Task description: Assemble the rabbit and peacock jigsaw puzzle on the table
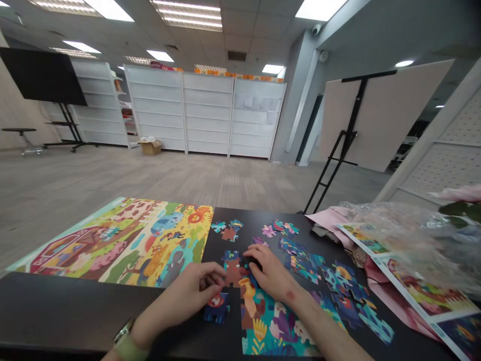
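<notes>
My left hand [203, 285] is closed, its thumb and fingertips curled together. Just below the thumb is a dark blue jigsaw piece [217, 312] with a red figure; whether the fingers grip anything is hidden. My right hand [268, 268] has bent fingers, with thumb and index apart, over the upper edge of the joined puzzle section [259, 326]. That section shows a teal sea scene with an orange jar and yellow coral. Between the hands lie brown-red jigsaw pieces [233, 273] with a blue one at their top. The right palm and forearm cover part of the puzzle.
Several loose pieces [229, 231] and more clusters [296, 245] lie farther back and to the right [343, 286]. A finished-looking farm and animal picture [150, 240] covers the table's left. Plastic-wrapped flowers [406, 240] and printed picture sheets [424, 296] crowd the right edge.
</notes>
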Motion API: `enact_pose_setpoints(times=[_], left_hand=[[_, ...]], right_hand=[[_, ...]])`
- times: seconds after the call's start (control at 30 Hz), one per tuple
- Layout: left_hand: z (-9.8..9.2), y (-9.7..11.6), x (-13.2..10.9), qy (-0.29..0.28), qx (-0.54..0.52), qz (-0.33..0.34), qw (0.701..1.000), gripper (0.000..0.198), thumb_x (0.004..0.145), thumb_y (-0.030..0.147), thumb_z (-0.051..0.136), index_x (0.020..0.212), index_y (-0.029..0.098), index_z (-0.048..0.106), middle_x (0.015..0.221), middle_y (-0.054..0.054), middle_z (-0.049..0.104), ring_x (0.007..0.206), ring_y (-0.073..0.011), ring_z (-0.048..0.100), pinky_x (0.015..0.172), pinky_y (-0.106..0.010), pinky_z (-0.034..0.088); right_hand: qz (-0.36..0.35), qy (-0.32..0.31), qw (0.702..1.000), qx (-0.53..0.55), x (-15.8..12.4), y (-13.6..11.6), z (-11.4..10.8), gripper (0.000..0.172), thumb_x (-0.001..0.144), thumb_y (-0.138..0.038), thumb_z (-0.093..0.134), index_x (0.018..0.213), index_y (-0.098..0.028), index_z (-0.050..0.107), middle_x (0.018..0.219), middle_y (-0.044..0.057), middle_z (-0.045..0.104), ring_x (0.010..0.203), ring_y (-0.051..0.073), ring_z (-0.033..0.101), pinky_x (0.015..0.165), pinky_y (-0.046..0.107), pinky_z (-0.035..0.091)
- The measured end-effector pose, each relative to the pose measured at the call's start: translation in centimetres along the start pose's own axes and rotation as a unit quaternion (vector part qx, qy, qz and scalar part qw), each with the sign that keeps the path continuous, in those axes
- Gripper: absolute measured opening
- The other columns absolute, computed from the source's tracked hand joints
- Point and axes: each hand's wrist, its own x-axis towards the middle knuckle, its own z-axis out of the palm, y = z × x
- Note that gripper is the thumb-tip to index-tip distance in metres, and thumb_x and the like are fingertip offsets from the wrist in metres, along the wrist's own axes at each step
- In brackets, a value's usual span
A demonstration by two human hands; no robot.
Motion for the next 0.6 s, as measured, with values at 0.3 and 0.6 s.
enact_pose_setpoints(times=[0.3, 0.6], left_hand=[[1.0, 1.5, 0.0, 0.004, 0.201, 0.082, 0.976, 0.027, 0.082, 0.016, 0.061, 0.107, 0.026, 0.065, 0.106, -0.003, 0.064, 0.101, -0.0229, 0.059, 0.088, -0.033, 0.046], [0.1, 1.6, -1.8, -0.046, 0.262, -0.010, 0.964, 0.026, 0.075, 0.027, 0.075, 0.099, 0.025, 0.067, 0.110, -0.002, 0.059, 0.104, -0.0250, 0.056, 0.090, -0.035, 0.044]], right_hand=[[-0.003, 0.000, 1.000, -0.005, 0.0, 0.1, 0.0, 0.033, 0.089, -0.009, 0.050, 0.115, -0.021, 0.067, 0.126, 0.010, 0.063, 0.119, 0.023, 0.060, 0.107, 0.040, 0.046], [-0.001, 0.000, 1.000, 0.005, -0.2, -0.3, -0.4, 0.032, 0.090, -0.011, 0.050, 0.114, -0.021, 0.068, 0.123, 0.009, 0.064, 0.116, 0.022, 0.061, 0.104, 0.038, 0.048]])
